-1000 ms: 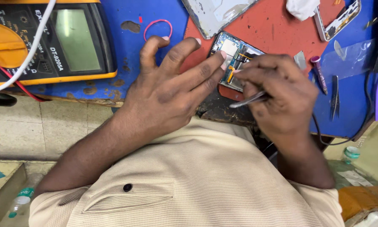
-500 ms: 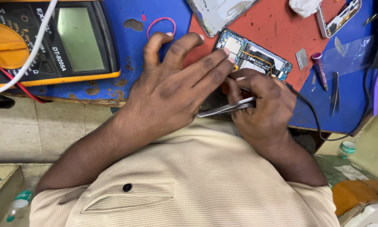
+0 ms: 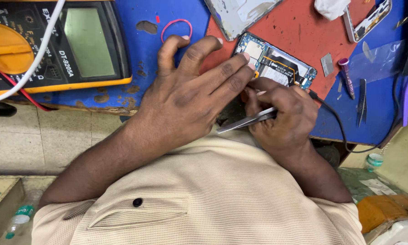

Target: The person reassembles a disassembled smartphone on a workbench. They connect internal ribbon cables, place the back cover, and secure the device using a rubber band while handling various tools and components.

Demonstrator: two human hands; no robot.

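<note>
Two hands work on an opened phone lying slantwise on the counter.
Left hand, fingers spread, steadies the phone board; right hand, just below it, fingers closed around metal tweezers.

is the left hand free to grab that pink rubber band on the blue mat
Probably yes. The left hand is spread with nothing in it, its fingertips just below the pink rubber band, and nothing lies between them on the blue mat.
</note>
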